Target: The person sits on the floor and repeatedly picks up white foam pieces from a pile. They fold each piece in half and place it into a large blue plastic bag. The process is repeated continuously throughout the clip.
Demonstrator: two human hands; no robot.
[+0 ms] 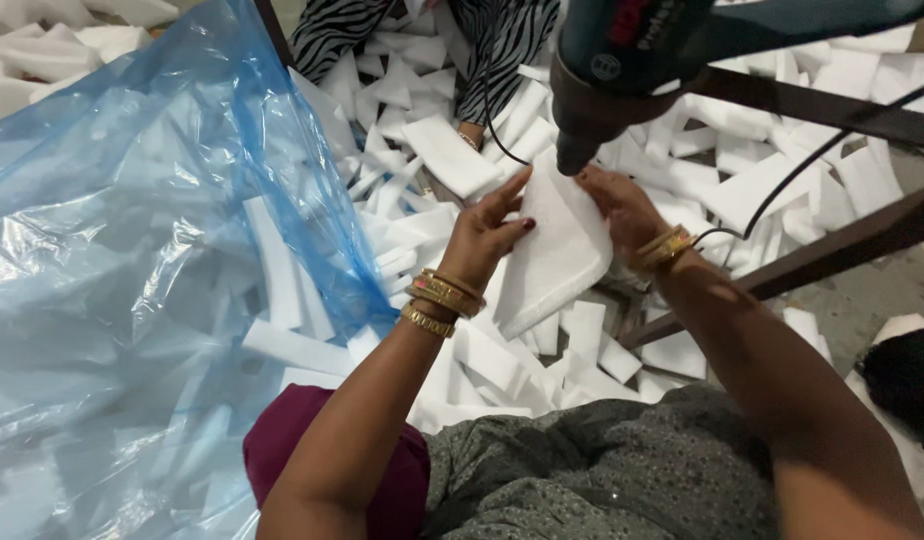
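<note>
Both hands hold a flat white foam piece beneath a dark mounted tool.
Beside a crinkled blue plastic bag, the left hand and right hand pinch the foam piece, its narrow end pointing up at the tool over scattered foam offcuts.

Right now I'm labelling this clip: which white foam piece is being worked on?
Below the dark power tool at the top sits a floor-wide litter of white foam offcuts. The flat white foam sheet is held above it between the left hand and right hand, larger than the scraps.
</note>
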